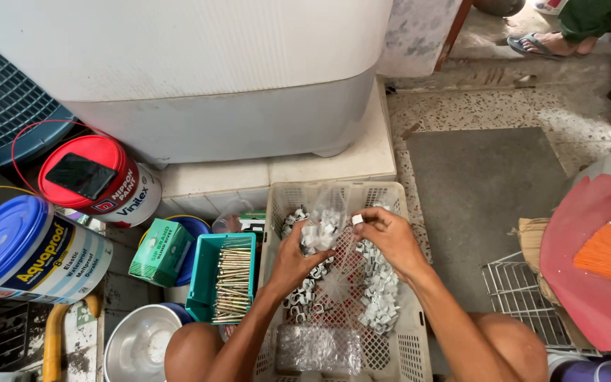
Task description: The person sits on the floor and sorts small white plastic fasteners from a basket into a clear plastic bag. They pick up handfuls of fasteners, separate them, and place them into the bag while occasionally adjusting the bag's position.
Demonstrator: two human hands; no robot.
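- A beige perforated basket (401, 339) is seen at lower centre, with small white clips (380, 297) scattered over its floor.
- A clear plastic bag (323, 230), partly filled with clips, is held over the basket; most clips appear not yet bagged.
- A sealed bag (318, 350) is laid at the basket's near end.
- The left hand (293, 263) is closed on the bag's underside.
- One white clip (356, 220) is pinched by the right hand (390, 237) at the bag's mouth.

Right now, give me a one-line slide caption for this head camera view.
Left hand holds a clear bag of white clips over a perforated basket, right hand pinching one clip.
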